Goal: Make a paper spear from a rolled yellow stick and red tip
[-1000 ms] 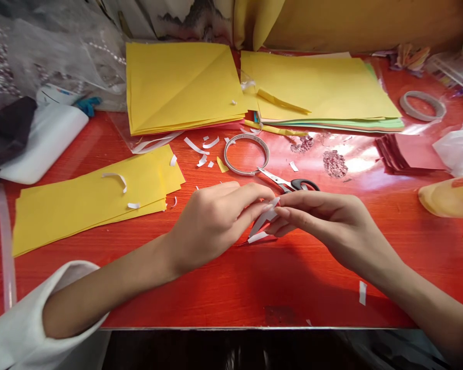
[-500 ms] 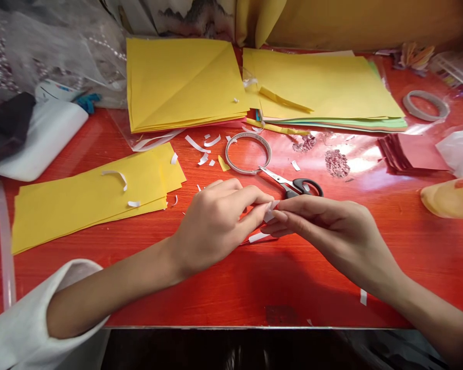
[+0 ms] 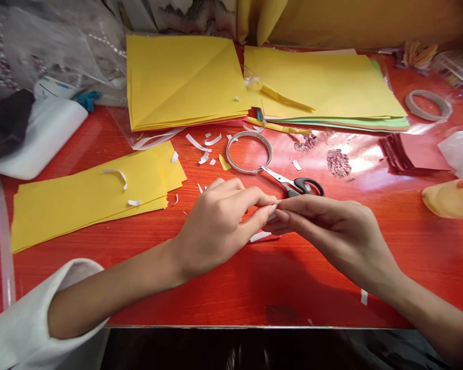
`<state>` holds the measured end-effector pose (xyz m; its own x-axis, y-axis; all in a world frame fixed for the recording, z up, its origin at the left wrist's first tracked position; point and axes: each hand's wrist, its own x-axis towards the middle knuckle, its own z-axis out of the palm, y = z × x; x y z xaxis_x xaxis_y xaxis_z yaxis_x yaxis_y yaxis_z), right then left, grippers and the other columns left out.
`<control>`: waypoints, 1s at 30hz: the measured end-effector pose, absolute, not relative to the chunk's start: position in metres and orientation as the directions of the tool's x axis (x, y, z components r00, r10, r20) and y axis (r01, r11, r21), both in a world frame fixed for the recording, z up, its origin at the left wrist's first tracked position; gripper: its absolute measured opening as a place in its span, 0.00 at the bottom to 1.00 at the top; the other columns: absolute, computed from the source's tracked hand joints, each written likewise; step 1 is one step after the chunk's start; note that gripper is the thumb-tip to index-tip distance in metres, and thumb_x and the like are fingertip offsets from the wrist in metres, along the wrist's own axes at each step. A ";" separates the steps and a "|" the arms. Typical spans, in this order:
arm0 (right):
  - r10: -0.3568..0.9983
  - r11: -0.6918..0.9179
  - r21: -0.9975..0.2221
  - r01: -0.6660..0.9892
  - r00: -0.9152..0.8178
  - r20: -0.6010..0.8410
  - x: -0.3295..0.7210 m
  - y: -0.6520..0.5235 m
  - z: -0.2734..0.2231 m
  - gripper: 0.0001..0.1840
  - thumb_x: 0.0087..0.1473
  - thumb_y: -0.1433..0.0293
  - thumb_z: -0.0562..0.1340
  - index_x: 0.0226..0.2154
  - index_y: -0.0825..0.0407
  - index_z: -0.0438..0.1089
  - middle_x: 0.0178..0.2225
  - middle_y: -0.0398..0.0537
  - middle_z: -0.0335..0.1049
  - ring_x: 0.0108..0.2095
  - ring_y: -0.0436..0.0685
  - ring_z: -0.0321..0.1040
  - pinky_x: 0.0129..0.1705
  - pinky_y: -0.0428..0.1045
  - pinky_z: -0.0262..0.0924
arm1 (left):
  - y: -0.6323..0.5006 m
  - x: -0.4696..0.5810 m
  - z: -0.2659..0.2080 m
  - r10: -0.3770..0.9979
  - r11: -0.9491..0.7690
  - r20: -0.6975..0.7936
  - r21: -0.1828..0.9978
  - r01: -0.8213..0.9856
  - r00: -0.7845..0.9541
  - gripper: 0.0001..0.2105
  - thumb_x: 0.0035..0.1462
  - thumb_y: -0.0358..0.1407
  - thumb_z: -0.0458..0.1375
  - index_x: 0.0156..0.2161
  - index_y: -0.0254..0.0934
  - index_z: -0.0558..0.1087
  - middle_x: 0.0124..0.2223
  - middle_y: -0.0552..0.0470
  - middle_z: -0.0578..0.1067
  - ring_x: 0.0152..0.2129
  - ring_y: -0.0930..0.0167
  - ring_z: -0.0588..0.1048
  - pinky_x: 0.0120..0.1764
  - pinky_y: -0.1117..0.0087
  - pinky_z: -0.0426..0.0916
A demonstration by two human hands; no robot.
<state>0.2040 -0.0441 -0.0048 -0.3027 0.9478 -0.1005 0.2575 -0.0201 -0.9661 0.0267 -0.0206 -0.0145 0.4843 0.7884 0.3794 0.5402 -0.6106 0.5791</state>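
Observation:
My left hand (image 3: 219, 223) and my right hand (image 3: 332, 226) meet fingertip to fingertip over the red table. Both are closed in a pinch on a small white strip (image 3: 271, 217), which the fingers mostly hide. Just below the fingertips, a second white strip (image 3: 260, 236) lies on what looks like a red piece. Behind my right fingers rest scissors (image 3: 283, 180) with black handles, their tips touching a roll of tape (image 3: 230, 156). Curled white scraps (image 3: 196, 143) and a yellow scrap (image 3: 224, 163) are scattered nearby.
Yellow strips of paper (image 3: 88, 198) lie to the left. Two paper stacks, one yellow (image 3: 185, 82) and one mixed (image 3: 332, 85), stand at the back. On the right are another tape roll (image 3: 428, 105), dark red paper squares (image 3: 420, 151) and a yellowish bottle (image 3: 447, 198).
My fingertips have drawn slightly closer together, and less of the white strip shows between them. The table things keep their places, with the view shifted slightly.

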 end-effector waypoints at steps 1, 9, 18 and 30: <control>0.948 -0.016 -0.967 0.256 -0.302 -0.096 0.204 -0.044 -0.005 0.11 0.51 0.73 0.60 0.39 0.48 0.72 0.33 0.41 0.75 0.33 0.50 0.73 0.36 0.42 0.70 | -0.021 0.027 -0.015 0.787 -0.613 0.384 0.572 0.544 0.483 0.06 0.55 0.34 0.53 0.34 0.35 0.72 0.26 0.57 0.72 0.25 0.78 0.67 0.31 0.75 0.60; 0.946 -0.026 -0.965 0.260 -0.306 -0.108 0.205 -0.043 -0.004 0.12 0.51 0.73 0.60 0.39 0.49 0.72 0.32 0.42 0.75 0.33 0.50 0.73 0.36 0.43 0.70 | -0.022 0.027 -0.015 0.785 -0.617 0.386 0.562 0.551 0.485 0.06 0.54 0.33 0.54 0.33 0.34 0.73 0.25 0.57 0.73 0.24 0.78 0.66 0.30 0.74 0.59; 0.942 -0.033 -0.962 0.270 -0.314 -0.120 0.205 -0.041 -0.004 0.09 0.51 0.71 0.60 0.37 0.51 0.73 0.32 0.44 0.75 0.32 0.52 0.73 0.36 0.45 0.70 | -0.021 0.028 -0.015 0.798 -0.597 0.358 0.577 0.557 0.485 0.06 0.54 0.33 0.54 0.34 0.36 0.73 0.26 0.58 0.74 0.23 0.78 0.65 0.31 0.73 0.58; 0.936 -0.027 -0.959 0.282 -0.329 -0.123 0.206 -0.043 -0.001 0.11 0.52 0.73 0.59 0.39 0.50 0.72 0.33 0.43 0.75 0.33 0.51 0.73 0.36 0.43 0.70 | -0.021 0.028 -0.016 0.799 -0.592 0.351 0.597 0.541 0.488 0.06 0.55 0.34 0.54 0.33 0.36 0.73 0.26 0.59 0.74 0.24 0.78 0.66 0.31 0.73 0.58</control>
